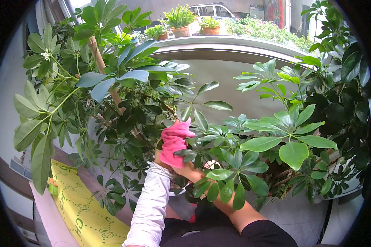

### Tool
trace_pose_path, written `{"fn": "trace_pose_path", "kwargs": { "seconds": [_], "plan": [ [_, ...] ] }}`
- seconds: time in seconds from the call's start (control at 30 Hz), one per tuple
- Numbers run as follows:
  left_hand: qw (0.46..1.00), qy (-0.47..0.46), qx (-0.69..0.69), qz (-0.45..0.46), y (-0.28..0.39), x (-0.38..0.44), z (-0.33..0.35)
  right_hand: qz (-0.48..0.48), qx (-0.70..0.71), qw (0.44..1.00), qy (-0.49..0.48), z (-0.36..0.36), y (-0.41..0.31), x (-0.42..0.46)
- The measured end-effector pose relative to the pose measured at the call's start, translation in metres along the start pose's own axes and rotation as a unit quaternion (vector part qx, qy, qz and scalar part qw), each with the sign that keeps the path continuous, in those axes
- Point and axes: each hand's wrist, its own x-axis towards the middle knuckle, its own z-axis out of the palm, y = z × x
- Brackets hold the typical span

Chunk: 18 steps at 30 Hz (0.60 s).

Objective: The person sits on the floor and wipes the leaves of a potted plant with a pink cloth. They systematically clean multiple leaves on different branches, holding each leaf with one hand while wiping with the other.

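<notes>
A bright pink cloth (175, 143) is bunched over both hands in the middle of the view, against the leaves of an umbrella plant (201, 120). My right hand (184, 169) reaches in from the lower right and holds the cloth, which covers its fingers. Beside it, my left hand (159, 155) comes up from a white sleeve (151, 200). Cloth and foliage hide most of the left hand, so its grip is unclear. One dark green leaf (186, 154) overlaps the cloth's lower right side.
A bamboo stake (100, 58) leans among leaves on the left. More umbrella plants (292, 136) crowd the right. Potted plants (181, 31) line the window sill (222, 41) ahead. A yellow printed cover (83, 207) and a green-bristled brush (53, 187) lie at lower left.
</notes>
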Motion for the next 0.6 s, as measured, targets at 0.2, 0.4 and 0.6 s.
{"fn": "trace_pose_path", "kwargs": {
  "seconds": [0.2, 0.4, 0.6],
  "plan": [
    [0.88, 0.081, -0.439, -0.164, -0.02, -0.012, 0.003, 0.0, 0.074, 0.997, 0.009, 0.009, 0.031, -0.043],
    [0.823, 0.105, -0.518, -0.207, -0.03, -0.019, -0.012, -0.02, 0.098, 0.995, -0.027, -0.01, 0.038, -0.051],
    [0.862, 0.174, -0.421, -0.225, -0.031, -0.022, -0.028, 0.006, -0.094, 0.994, -0.058, -0.054, -0.008, -0.004]
  ]
}}
